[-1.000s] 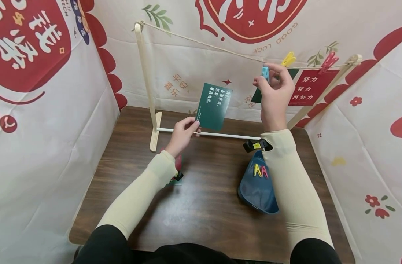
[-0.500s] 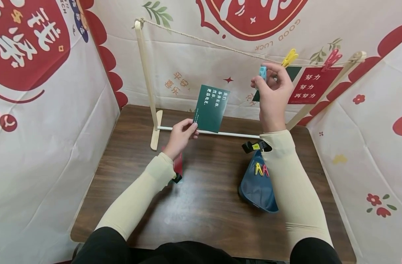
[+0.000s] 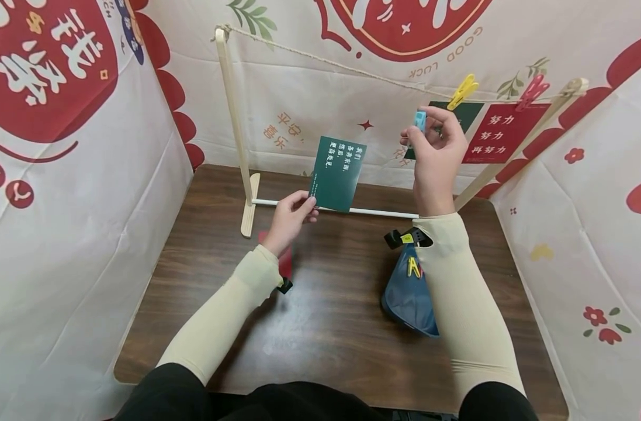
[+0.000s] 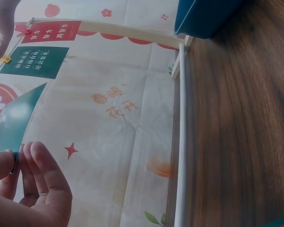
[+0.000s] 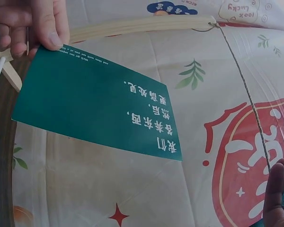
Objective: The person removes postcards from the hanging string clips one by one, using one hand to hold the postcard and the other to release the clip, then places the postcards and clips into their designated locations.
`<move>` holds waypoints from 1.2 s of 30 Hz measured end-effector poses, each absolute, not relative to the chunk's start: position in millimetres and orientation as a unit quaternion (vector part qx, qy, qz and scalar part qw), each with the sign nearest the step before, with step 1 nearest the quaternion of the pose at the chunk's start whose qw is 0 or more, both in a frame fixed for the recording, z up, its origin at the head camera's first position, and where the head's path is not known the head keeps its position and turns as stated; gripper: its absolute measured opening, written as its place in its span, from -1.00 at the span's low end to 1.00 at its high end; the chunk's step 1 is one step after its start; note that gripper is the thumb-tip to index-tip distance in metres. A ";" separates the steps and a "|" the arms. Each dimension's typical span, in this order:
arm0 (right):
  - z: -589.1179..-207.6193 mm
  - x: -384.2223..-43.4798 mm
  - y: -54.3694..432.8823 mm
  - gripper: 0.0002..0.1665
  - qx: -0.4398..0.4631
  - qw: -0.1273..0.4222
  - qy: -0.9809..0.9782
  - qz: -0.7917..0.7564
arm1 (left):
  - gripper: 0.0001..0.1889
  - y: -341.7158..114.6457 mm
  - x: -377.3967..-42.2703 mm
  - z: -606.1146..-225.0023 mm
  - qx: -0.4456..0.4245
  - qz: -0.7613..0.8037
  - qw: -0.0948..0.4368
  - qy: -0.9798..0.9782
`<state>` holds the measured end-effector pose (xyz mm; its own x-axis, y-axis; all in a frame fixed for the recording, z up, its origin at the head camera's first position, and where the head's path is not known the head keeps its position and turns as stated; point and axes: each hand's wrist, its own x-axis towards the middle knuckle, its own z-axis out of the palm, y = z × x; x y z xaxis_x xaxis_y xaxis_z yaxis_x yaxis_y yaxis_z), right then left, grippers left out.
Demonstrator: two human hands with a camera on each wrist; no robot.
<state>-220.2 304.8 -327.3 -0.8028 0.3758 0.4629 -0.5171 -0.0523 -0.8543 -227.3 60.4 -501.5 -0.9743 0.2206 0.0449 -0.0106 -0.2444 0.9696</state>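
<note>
My left hand (image 3: 291,219) pinches a green card (image 3: 337,174) with white print by its lower left corner, thumb on the front; the right wrist view shows the same card (image 5: 99,104) large and tilted. Between thumb and fingers, my right hand (image 3: 440,158) holds a light blue clothespin (image 3: 419,121), just below the rope (image 3: 331,62) in the head view. Behind that hand, a second green card (image 3: 470,113) hangs from a yellow clothespin (image 3: 463,92), partly hidden. Beside it hangs a red card (image 3: 504,133) under a red clothespin (image 3: 533,92).
A wooden frame (image 3: 232,111) with a white bottom bar (image 3: 385,212) stands at the table's back. Partly under my right forearm sits a blue container (image 3: 409,301), with a yellow clothespin (image 3: 413,268) on it. A red card (image 3: 286,262) lies under my left wrist.
My right hand has come slightly down and left with the light blue clothespin, showing more of the hanging green card. The held green card has shifted slightly left and down.
</note>
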 end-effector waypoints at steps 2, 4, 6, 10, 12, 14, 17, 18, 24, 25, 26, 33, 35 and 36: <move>-327.8 -220.1 304.8 -0.66 0.058 0.310 -0.613 0.724 | -0.78 60.6 -226.9 -501.9 0.085 0.784 0.073 0.611; -328.5 -219.7 305.0 -0.67 0.058 0.310 -0.611 0.726 | -0.79 60.7 -226.0 -502.2 0.082 0.784 0.072 0.611; -329.5 -218.8 304.9 -0.67 0.056 0.311 -0.609 0.728 | -0.80 60.8 -224.9 -502.9 0.080 0.785 0.073 0.610; -331.6 -216.6 304.5 -0.67 0.054 0.308 -0.610 0.728 | -0.81 60.8 -223.0 -504.1 0.078 0.786 0.075 0.609; -332.9 -215.6 304.5 -0.69 0.055 0.308 -0.612 0.727 | -0.81 60.6 -222.1 -504.8 0.080 0.784 0.076 0.611; -334.3 -214.9 304.4 -0.69 0.056 0.310 -0.610 0.727 | -0.81 60.6 -221.3 -505.6 0.082 0.781 0.076 0.614; -336.3 -214.1 304.8 -0.70 0.059 0.313 -0.608 0.727 | -0.80 60.8 -220.6 -506.4 0.083 0.783 0.075 0.613; -336.9 -213.8 304.8 -0.70 0.059 0.313 -0.608 0.727 | -0.81 61.0 -220.3 -506.6 0.082 0.784 0.074 0.611; -340.9 -211.6 305.9 -0.70 0.057 0.312 -0.613 0.724 | -0.83 59.2 -217.3 -507.4 0.079 0.788 0.068 0.606; -341.5 -211.5 306.1 -0.69 0.058 0.311 -0.612 0.725 | -0.83 58.6 -217.0 -508.0 0.079 0.789 0.067 0.605; -342.1 -211.5 306.4 -0.69 0.058 0.311 -0.611 0.725 | -0.84 58.0 -216.7 -508.6 0.080 0.790 0.066 0.604; -345.4 -210.4 305.2 -0.68 0.061 0.304 -0.601 0.737 | -0.83 52.9 -213.9 -509.8 0.077 0.791 0.064 0.604; -346.5 -208.8 304.7 -0.68 0.060 0.303 -0.601 0.738 | -0.82 50.6 -212.2 -511.0 0.077 0.788 0.065 0.608; -347.0 -207.8 304.5 -0.68 0.060 0.303 -0.601 0.737 | -0.82 49.2 -211.0 -512.0 0.077 0.788 0.066 0.608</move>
